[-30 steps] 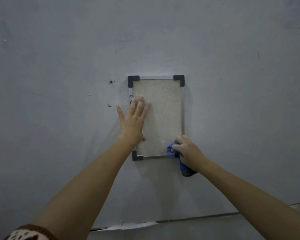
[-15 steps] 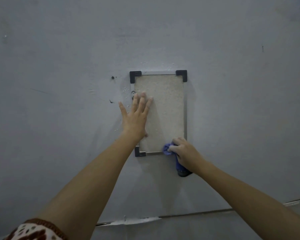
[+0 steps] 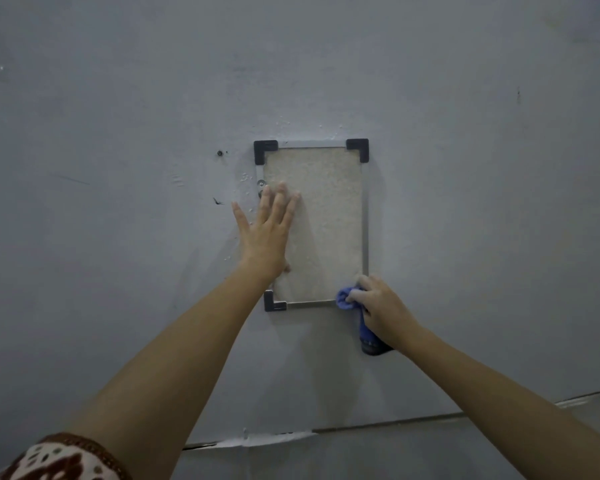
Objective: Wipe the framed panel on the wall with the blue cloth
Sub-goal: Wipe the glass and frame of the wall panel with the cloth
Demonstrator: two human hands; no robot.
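Seemingly braced, the left hand (image 3: 267, 233) lies flat with straight, slightly spread fingers over the left edge of the framed panel (image 3: 326, 223), which hangs upright on the grey wall (image 3: 118, 98), its arm stretching up from a patterned sleeve (image 3: 59, 459) at the lower left. Across from it, the right hand (image 3: 383, 308) curls around the bunched blue cloth (image 3: 347, 299), pressing it against the panel's lower right corner, with a tail of cloth hanging below the palm and the forearm running in from the lower right.
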